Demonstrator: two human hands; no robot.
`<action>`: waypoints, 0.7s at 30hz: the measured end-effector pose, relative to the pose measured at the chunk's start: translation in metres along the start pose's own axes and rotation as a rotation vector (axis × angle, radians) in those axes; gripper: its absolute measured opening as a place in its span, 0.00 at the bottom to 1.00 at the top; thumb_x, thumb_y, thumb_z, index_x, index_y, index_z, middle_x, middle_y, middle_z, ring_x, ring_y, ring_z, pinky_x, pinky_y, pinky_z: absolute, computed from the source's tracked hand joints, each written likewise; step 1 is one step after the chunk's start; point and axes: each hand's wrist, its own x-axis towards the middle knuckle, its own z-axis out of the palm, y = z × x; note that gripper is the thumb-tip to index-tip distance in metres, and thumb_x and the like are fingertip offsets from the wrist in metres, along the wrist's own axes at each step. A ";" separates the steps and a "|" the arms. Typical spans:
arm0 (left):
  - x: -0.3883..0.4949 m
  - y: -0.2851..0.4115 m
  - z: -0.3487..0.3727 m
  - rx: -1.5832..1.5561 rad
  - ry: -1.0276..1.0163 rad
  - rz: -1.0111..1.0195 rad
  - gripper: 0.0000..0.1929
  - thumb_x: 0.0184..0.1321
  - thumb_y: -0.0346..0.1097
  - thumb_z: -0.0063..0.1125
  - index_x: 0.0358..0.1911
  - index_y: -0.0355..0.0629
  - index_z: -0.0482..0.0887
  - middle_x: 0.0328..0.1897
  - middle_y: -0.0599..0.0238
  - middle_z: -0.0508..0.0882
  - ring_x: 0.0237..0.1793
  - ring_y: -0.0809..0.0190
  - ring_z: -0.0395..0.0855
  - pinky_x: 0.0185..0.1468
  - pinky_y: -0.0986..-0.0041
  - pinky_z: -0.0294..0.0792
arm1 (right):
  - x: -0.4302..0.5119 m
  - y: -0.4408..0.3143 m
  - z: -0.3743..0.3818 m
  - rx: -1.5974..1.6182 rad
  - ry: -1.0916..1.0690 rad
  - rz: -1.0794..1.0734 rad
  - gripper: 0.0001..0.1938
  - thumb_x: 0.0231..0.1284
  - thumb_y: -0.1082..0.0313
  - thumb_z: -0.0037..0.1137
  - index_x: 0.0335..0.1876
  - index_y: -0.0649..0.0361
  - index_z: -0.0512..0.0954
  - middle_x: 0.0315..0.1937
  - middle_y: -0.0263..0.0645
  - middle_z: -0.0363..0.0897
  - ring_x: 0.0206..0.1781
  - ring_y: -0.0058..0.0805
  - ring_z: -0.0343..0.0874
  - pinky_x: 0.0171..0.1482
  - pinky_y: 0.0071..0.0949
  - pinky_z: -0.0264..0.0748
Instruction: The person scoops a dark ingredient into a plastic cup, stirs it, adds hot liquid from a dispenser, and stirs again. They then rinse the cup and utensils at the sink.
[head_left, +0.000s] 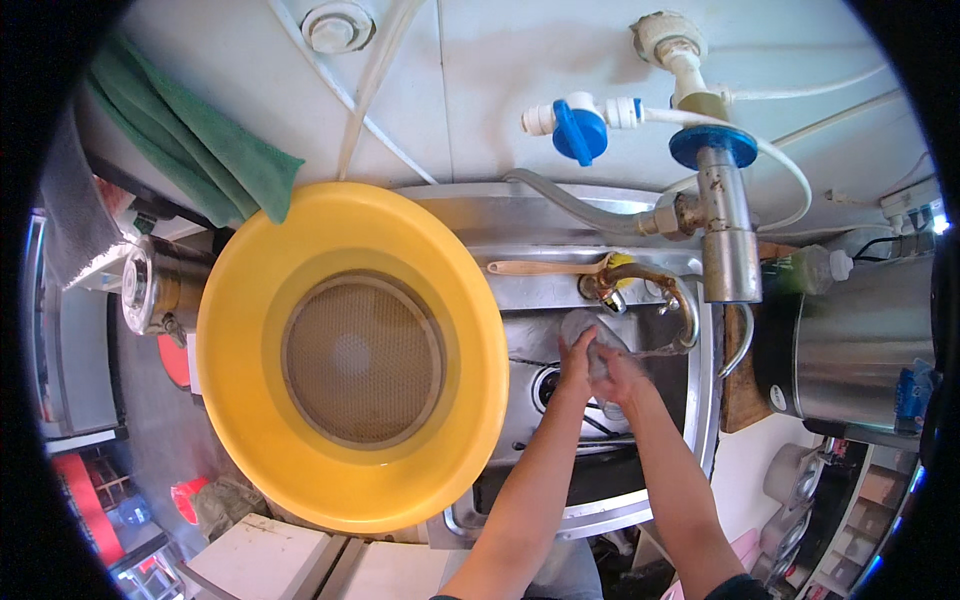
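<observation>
Over the stainless steel sink (701, 405), both hands are on a clear, see-through vessel, perhaps a plastic or glass container (579, 321); blur hides its exact kind. My left hand (577, 364) grips its left side. Against its right side lies my right hand (622, 376), with blurred fingers. Water runs from the curved faucet (686, 300) beside the right hand. Below the hands are a drain (546, 386) and thin dark rods or tubes (592, 442). A wooden-handled brush (544, 268) with yellow bristles rests on the sink's back ledge.
A large yellow basin (240, 360) with a round mesh-like disc (360, 397) inside stands left of the sink. A metal valve pipe (727, 240) juts out above the right side. Further right are a wooden board (739, 390) and a metal appliance (862, 337). A green cloth (202, 142) overhangs the basin.
</observation>
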 end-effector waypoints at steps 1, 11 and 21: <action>0.005 0.001 -0.006 -0.007 -0.057 -0.070 0.41 0.47 0.48 0.68 0.64 0.53 0.59 0.59 0.56 0.71 0.53 0.49 0.73 0.53 0.47 0.69 | 0.001 -0.002 0.000 0.474 -0.116 0.264 0.20 0.60 0.63 0.55 0.54 0.66 0.71 0.47 0.45 0.78 0.52 0.35 0.77 0.54 0.33 0.73; 0.020 -0.012 -0.023 -0.194 -0.216 -0.190 0.20 0.50 0.53 0.64 0.40 0.49 0.80 0.38 0.64 0.82 0.45 0.56 0.79 0.51 0.60 0.72 | 0.070 0.038 0.018 -0.664 0.101 -0.338 0.15 0.60 0.66 0.49 0.50 0.62 0.73 0.45 0.49 0.78 0.43 0.38 0.79 0.46 0.37 0.75; -0.005 -0.008 0.000 0.035 -0.038 0.059 0.51 0.46 0.44 0.70 0.71 0.55 0.47 0.63 0.56 0.68 0.59 0.50 0.70 0.55 0.52 0.68 | 0.082 0.021 0.003 -1.328 -0.131 -0.376 0.17 0.62 0.63 0.46 0.52 0.63 0.74 0.47 0.51 0.79 0.51 0.40 0.77 0.54 0.35 0.70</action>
